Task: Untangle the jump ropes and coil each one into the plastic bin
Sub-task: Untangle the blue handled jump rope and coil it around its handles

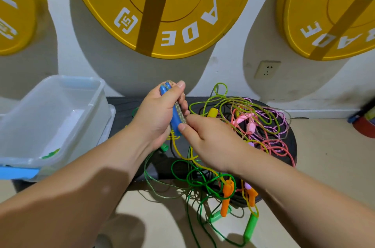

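My left hand (158, 113) grips two blue jump-rope handles (175, 124) held together upright, with a speckled cord alongside them. My right hand (211, 140) pinches that cord at the handles' lower end. A tangle of ropes (253, 124) lies on a black surface (121, 105): pink and purple cords with pink handles (248, 124), a yellow-green cord, a yellow handle (212, 112). Green cords hang over the front edge with orange handles (226, 199) and green handles (250, 225). The clear plastic bin (50, 117) stands at the left, with something green showing at its near wall.
Big yellow weight plates (162, 10) hang on the white wall behind, with a wall socket (267, 69) between them. A blue lid edge (18, 172) lies under the bin. A red object (365, 126) sits on the tan floor at the right.
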